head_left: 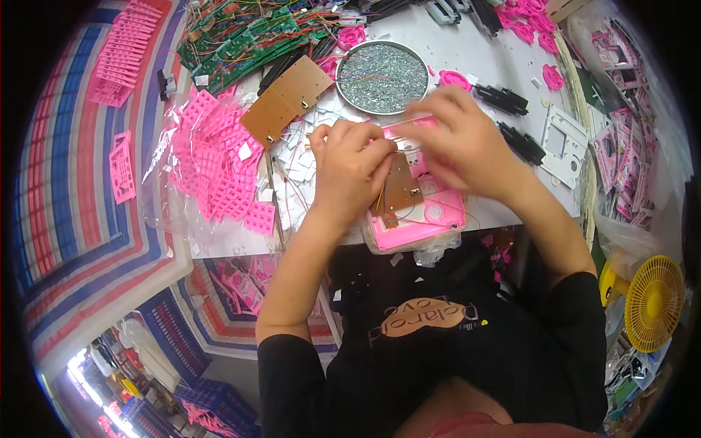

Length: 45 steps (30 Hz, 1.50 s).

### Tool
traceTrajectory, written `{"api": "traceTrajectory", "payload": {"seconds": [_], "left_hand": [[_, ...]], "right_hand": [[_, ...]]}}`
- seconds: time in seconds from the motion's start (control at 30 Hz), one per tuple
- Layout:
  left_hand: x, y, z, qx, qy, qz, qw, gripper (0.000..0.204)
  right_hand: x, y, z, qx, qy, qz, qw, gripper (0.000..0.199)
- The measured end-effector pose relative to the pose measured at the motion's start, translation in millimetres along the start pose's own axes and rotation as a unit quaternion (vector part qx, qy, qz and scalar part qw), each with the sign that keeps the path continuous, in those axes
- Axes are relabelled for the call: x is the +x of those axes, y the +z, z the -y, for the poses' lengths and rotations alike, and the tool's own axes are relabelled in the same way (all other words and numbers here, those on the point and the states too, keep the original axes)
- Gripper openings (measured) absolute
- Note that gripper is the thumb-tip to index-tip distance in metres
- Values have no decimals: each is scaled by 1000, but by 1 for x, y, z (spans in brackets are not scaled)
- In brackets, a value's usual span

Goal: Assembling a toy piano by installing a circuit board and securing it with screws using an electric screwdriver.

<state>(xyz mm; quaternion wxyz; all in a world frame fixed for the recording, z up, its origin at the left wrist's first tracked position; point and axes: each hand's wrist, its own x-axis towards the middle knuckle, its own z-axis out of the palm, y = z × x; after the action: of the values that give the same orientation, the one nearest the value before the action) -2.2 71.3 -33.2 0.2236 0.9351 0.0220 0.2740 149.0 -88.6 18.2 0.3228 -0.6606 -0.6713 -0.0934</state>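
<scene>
In front of me a pink plastic casing (409, 235) lies near the table's front edge with a brown circuit board (400, 188) inside it. Thin wires run over the board and casing. My left hand (347, 164) is at the board's upper left, its fingers curled and pressed together; whatever they pinch is too small to make out. Over the casing's upper right hovers my right hand (475, 150), its fingers smeared by motion, so their grip is unclear. Beyond both hands stands a round tin (383, 77) full of small metal screws.
Green circuit boards (252, 44) with wires heap up at the far left, near joined brown boards (288, 101). Pink button pads (215, 160) and white scraps cover the left side. Black plastic parts (502, 99) and a white panel (562, 146) lie right; a yellow fan (655, 303) stands lower right.
</scene>
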Motion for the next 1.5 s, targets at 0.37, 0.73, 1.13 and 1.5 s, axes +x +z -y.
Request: {"api": "traceTrajectory", "payload": {"seconds": [0.37, 0.73, 1.13, 1.5], "left_hand": [[-13, 8, -10, -111, -137, -17, 984, 11], [-3, 6, -13, -53, -102, 10, 993, 9], [30, 7, -16, 45, 72, 188, 979, 8], [54, 5, -2, 11, 13, 258, 966, 12]], "right_hand": [[-22, 24, -6, -33, 86, 119, 989, 18], [-16, 31, 14, -175, 42, 224, 958, 9], [-51, 18, 31, -25, 99, 69, 992, 13], [-35, 11, 30, 8, 194, 154, 969, 14]]}}
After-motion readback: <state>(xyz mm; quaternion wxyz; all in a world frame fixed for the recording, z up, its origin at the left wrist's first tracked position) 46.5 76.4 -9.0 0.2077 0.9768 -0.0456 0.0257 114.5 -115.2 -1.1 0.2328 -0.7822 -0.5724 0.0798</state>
